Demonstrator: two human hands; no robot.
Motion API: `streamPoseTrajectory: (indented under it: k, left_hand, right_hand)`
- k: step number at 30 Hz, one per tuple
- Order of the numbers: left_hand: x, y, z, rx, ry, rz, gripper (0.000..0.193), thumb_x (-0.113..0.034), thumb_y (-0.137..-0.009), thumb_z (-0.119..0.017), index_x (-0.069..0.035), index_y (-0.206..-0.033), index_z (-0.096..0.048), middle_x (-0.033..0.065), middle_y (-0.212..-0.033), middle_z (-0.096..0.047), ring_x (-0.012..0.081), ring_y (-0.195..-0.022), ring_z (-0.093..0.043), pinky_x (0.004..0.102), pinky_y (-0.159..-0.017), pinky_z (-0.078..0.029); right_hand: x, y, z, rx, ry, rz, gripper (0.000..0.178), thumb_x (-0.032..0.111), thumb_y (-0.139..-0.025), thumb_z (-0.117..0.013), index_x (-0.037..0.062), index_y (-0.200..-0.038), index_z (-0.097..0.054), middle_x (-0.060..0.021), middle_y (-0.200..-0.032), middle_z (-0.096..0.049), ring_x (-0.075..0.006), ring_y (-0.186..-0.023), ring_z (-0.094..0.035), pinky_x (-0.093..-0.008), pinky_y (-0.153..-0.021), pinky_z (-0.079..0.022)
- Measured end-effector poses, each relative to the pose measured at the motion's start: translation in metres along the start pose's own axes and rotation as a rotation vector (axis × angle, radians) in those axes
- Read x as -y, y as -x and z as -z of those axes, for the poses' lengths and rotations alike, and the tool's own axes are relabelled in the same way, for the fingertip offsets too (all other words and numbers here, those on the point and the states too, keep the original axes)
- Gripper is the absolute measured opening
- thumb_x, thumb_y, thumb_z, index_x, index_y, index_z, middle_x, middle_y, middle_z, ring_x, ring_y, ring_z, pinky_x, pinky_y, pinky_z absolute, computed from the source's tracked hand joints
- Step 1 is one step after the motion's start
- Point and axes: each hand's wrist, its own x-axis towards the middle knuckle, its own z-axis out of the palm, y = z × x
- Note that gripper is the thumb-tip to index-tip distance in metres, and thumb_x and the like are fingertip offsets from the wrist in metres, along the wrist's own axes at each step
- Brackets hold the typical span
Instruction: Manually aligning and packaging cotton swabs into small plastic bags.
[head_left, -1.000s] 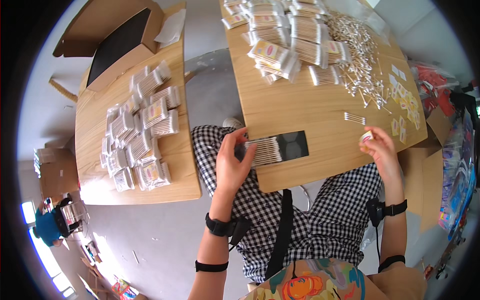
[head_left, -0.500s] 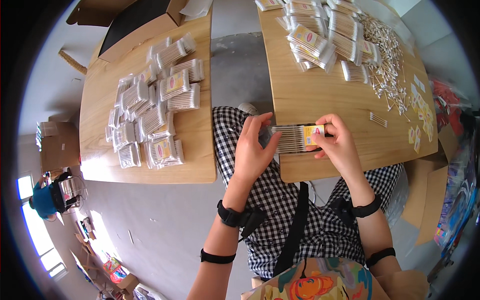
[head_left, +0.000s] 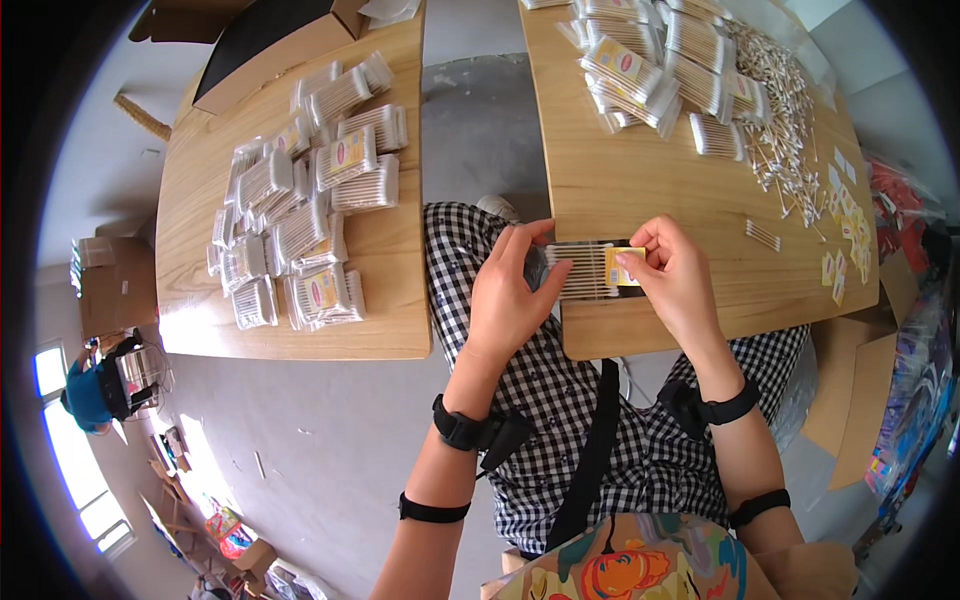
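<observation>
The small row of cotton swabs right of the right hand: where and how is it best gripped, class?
Probably pinch the small row of cotton swabs across mid-stick, the right hand, once free, coming from the near side: they lie flat, side by side, cotton-tipped at both ends; the loose swab heap lies beyond.

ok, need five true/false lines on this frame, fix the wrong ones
1. The right hand touches a small yellow-and-white rectangular label. True.
2. Clear plastic packets of white-tipped cotton swabs lie on the left light-wood table. True.
3. The left hand rests on the left table. False: it is at the left end of a row of cotton swabs lying side by side.
4. A few loose cotton swabs lie to the right of the right hand. True.
5. The brown-and-black cardboard box stands nearest the right hand. False: it is at the far end of the left table.
</observation>
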Motion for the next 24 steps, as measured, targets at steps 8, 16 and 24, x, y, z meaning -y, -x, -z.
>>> streamPoseTrajectory:
  k: [8,16,24]
  left_hand:
    - [0.001,0.001,0.001,0.011,-0.006,0.017,0.046,-0.012,-0.084,-0.078,-0.001,-0.126,-0.063,0.0117,-0.106,-0.066,0.0240,-0.101,-0.064,0.0351,-0.091,-0.051]
    - [0.004,0.001,0.001,0.001,0.000,0.002,0.048,-0.012,-0.081,-0.081,-0.002,-0.125,-0.064,0.0109,-0.104,-0.066,0.0233,-0.099,-0.064,0.0346,-0.089,-0.052]
    - [0.005,0.000,0.000,0.000,0.011,-0.022,0.047,-0.012,-0.080,-0.082,-0.003,-0.123,-0.066,0.0104,-0.103,-0.066,0.0237,-0.096,-0.064,0.0336,-0.088,-0.052]
  right_hand:
    - [0.011,-0.004,-0.004,0.040,0.056,0.014,0.015,0.002,-0.086,-0.075,-0.0002,-0.089,-0.060,-0.0031,-0.070,-0.059,-0.0093,-0.061,-0.053,-0.0256,-0.057,-0.046]
    - [0.014,-0.002,-0.015,0.046,0.029,0.084,0.012,-0.003,-0.086,-0.070,-0.0010,-0.094,-0.062,-0.0074,-0.077,-0.065,-0.0153,-0.064,-0.061,-0.0293,-0.060,-0.050]
    - [0.018,0.000,-0.026,-0.016,0.231,0.189,0.016,-0.004,-0.087,-0.066,0.0028,-0.100,-0.058,-0.0100,-0.084,-0.067,-0.0253,-0.072,-0.067,-0.0351,-0.064,-0.053]
